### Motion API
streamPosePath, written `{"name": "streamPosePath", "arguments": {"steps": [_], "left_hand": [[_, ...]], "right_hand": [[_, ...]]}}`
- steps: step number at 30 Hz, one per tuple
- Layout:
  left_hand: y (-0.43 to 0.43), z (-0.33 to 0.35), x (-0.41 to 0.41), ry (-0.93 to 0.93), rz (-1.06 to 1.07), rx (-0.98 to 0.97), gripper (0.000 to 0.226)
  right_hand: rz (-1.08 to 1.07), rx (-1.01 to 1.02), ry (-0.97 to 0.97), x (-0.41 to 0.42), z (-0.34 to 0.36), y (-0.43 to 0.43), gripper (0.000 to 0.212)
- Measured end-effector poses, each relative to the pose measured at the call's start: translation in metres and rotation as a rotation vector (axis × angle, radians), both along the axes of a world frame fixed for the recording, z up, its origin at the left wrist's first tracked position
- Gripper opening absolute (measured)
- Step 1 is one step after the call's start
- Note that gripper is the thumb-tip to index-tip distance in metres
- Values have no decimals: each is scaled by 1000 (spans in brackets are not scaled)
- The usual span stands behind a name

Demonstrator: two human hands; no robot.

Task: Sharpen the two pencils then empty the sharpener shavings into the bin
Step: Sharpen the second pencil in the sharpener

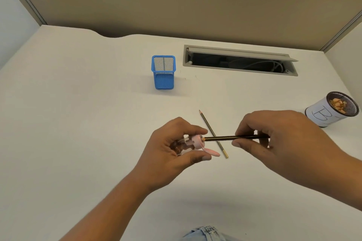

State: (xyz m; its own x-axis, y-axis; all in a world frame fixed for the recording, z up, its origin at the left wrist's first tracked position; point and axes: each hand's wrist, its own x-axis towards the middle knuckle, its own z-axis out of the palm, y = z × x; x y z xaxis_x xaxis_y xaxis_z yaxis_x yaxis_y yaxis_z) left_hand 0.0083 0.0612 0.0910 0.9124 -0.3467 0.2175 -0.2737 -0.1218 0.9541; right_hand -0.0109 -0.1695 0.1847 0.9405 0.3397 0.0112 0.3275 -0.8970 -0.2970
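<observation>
At the middle of a white desk (78,103), seen from above, a person's two hands meet over the work. The left hand (172,148) curls its fingers and thumb round a small sharpener (193,142) with a pink cap and a clear cup. It is held on its side so that the hole faces right, and brown shavings (176,146) show through the cup. A pink flap (212,152) hangs open beneath the cap. The right hand (274,139) pinches a black-and-gold pencil (231,137) between thumb and fingertips. The pencil lies level, with its tip at the sharpener's hole, a grip suited to twisting it. A second pencil (207,125) lies flat on the desk just beyond the hands, crossing under the held one in this view. Its far end comes to a point, so it seems already sharpened and set aside. Well off to the right stands the bin (321,115), a mesh pot wrapped in white paper with handwritten letters and some shavings inside. It probably waits for the emptying step, which is not yet begun. Further back stand a blue mesh cup (163,80), a cable hatch (241,60) and a beige partition (176,6).
</observation>
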Motion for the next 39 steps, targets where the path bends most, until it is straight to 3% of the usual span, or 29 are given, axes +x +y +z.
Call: {"name": "streamPosePath", "arguments": {"steps": [6, 11, 14, 16, 18, 21, 23, 25, 27, 29, 31, 33, 35, 37, 39], "left_hand": [[-1, 5, -4, 38, -97, 65, 18], [5, 11, -8, 42, 4, 25, 4], [4, 15, -10, 77, -7, -33, 8], [4, 15, -10, 65, -23, -46, 16], [5, 15, -9, -26, -32, 11, 22], [6, 14, -11, -205, -42, 172, 27], [4, 12, -13, -193, -64, 175, 27], [3, 12, -14, -112, -49, 121, 24], [4, 13, -13, -14, -27, 66, 21], [4, 16, -13, 52, -19, 28, 20], [3, 19, -14, 73, -17, -4, 20], [3, 20, -15, 46, -10, 1, 20], [5, 21, -16, -39, -16, 60, 21], [7, 21, -17, -183, -55, 167, 21], [8, 22, -18, -253, -117, 222, 16]], "right_hand": [[250, -109, -112, -5, 1, 2, 5], [296, -193, -353, 4, 4, -18, 20], [362, -210, -530, 6, 9, -23, 19], [433, -201, -532, 2, 7, -24, 21], [344, -154, -378, -4, 7, -19, 25], [-139, 136, 246, -3, 19, -5, 32], [-222, 179, 330, 0, 15, -11, 24], [-90, 68, 270, 2, 17, -11, 26], [85, -137, 38, 1, 23, -11, 28], [317, -210, -252, 1, 20, -16, 18], [481, -262, -450, 3, 13, -20, 25], [481, -252, -470, 3, 10, -21, 29], [243, -162, -183, -2, 8, -12, 30], [-119, 131, 422, -1, 10, -3, 37], [-329, 360, 878, 1, 9, -6, 45]]}}
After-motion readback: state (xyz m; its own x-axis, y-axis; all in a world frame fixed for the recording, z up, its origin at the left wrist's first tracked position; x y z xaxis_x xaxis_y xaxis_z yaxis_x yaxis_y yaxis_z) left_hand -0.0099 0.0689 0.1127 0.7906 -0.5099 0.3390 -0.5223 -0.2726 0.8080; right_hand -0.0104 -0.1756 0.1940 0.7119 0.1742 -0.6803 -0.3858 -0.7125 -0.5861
